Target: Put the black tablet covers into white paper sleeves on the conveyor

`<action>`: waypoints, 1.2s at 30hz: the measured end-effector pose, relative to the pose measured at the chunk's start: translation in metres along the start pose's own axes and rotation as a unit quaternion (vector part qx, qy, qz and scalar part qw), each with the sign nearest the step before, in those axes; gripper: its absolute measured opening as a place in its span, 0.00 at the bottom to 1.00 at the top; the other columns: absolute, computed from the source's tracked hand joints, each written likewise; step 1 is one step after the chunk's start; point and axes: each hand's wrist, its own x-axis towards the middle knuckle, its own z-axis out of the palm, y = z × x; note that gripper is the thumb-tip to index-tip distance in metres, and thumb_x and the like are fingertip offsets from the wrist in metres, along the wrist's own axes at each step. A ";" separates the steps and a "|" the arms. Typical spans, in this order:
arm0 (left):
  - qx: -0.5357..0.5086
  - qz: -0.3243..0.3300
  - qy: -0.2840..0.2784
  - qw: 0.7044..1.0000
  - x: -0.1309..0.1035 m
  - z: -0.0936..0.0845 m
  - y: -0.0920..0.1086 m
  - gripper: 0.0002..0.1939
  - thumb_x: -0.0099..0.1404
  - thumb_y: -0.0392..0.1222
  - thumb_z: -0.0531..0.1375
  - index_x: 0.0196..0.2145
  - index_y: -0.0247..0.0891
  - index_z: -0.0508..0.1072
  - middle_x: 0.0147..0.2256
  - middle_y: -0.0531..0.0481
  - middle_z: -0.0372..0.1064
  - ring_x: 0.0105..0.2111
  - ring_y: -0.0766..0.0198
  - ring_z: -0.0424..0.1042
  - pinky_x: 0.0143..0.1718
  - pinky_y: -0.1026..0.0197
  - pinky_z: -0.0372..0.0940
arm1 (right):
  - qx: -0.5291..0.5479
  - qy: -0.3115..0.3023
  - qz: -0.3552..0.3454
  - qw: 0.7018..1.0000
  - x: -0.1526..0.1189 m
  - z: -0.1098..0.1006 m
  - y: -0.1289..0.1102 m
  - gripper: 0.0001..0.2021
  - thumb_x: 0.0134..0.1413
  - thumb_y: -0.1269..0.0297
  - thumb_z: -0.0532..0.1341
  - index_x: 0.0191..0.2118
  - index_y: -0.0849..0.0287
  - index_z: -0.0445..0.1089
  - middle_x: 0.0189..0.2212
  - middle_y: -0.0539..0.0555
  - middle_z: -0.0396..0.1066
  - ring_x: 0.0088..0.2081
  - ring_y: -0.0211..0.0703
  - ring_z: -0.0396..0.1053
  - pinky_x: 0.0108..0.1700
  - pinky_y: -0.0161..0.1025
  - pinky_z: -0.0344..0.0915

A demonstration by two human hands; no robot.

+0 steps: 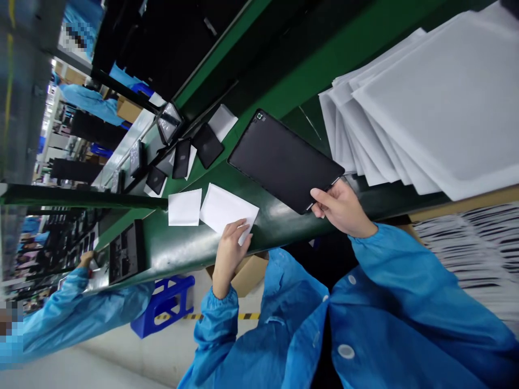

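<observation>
My right hand grips a black tablet by its near right corner, thumb on top and fingers beneath. The tablet is held tilted above the bench, its back with a small corner camera facing me. My left hand is at the near edge of a white sleeve lying on the green bench, its fingers curled on the sleeve's right end. Another, smaller white sleeve lies just left of it. What is inside either sleeve is hidden.
A fanned stack of white sleeves fills the bench's right side. Further left lie a black device, a smaller black device and a black tray. A green post crosses there. A co-worker's sleeve and blue stool are at lower left.
</observation>
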 end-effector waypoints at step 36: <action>-0.393 -0.269 -0.003 0.879 0.038 -0.010 -0.018 0.10 0.53 0.46 0.70 0.27 0.37 0.79 0.20 0.53 0.72 0.20 0.66 0.70 0.25 0.64 0.67 | -0.102 -0.010 -0.017 0.995 -0.001 -0.010 0.007 0.28 0.52 0.44 0.78 0.50 0.55 0.70 0.28 0.48 0.74 0.19 0.37 0.67 0.19 0.36 0.63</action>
